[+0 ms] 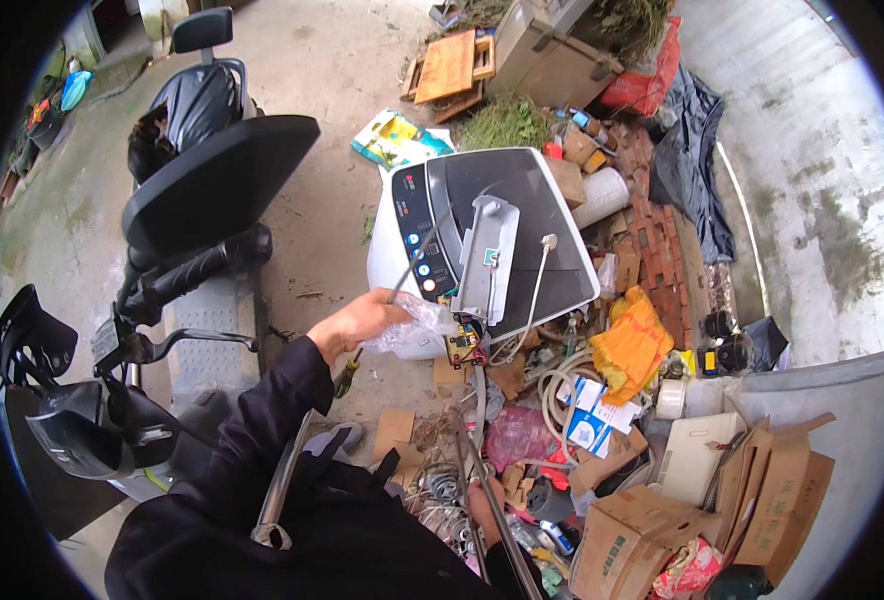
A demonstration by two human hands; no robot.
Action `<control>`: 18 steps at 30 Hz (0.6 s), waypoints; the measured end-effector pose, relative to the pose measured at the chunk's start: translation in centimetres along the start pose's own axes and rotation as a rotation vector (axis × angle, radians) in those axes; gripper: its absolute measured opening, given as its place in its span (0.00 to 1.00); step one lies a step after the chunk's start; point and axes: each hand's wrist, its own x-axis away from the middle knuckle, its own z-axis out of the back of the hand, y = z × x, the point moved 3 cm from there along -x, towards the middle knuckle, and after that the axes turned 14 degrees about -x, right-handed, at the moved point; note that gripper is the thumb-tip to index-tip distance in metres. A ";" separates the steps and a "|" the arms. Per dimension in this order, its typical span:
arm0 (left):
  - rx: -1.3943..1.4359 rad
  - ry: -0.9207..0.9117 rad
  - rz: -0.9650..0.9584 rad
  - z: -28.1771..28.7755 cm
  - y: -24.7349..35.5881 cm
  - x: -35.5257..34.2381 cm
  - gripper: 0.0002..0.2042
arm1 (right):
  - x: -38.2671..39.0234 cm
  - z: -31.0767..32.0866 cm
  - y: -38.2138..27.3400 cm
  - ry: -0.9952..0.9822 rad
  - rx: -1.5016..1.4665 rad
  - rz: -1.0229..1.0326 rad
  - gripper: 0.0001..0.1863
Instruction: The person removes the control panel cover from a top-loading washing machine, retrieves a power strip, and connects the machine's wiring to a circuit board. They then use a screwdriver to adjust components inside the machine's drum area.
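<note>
My left hand (360,318) is closed at the front left corner of a washing machine (412,215). Crumpled clear plastic (417,328) bunches at its fingers, and a screwdriver (346,374) with a yellow-and-black handle points down from below the fist. Against the plastic hangs a small circuit board (464,346) with coloured wires. A long grey plastic housing (489,255) lies across the machine's dark lid, beside a white plug (549,242) on its cord. Low in view, my right hand (484,508) is partly covered by thin metal bars; its fingers are mostly hidden.
An electric scooter (202,350) stands close on the left. Scrap crowds the right: cardboard boxes (632,540), a coiled hose (559,395), an orange cloth (630,345) and loose bricks (662,260). Wooden boards (446,66) lie beyond the machine; a wall (822,180) bounds the right.
</note>
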 end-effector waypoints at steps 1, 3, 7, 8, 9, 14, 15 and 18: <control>0.067 -0.003 -0.014 0.5 -0.6 -0.4 0.16 | 0.9 -0.4 -4.8 -0.062 -0.050 -0.118 0.11; 0.167 0.007 -0.045 1.6 -0.7 -1.2 0.17 | -0.2 0.3 -8.7 -0.361 -0.039 -0.129 0.15; 0.181 0.035 0.038 1.8 0.9 -2.8 0.15 | -10.9 6.4 -13.3 -0.639 0.787 0.393 0.16; 0.127 0.076 0.090 2.4 1.3 -2.9 0.15 | -11.6 5.8 -19.9 -0.293 0.762 0.569 0.14; 0.073 0.113 0.143 2.8 1.3 -3.4 0.14 | -13.5 5.0 -23.2 -0.121 0.475 0.612 0.14; 0.067 0.233 0.179 1.6 3.2 -8.9 0.25 | -17.8 3.3 -36.5 0.312 0.057 0.782 0.19; -0.009 0.281 0.152 1.3 2.8 -10.5 0.26 | -18.6 2.5 -37.5 0.331 0.125 0.747 0.20; -0.401 0.275 0.123 -0.4 3.7 -13.6 0.30 | -19.2 1.0 -38.3 0.241 0.139 0.702 0.14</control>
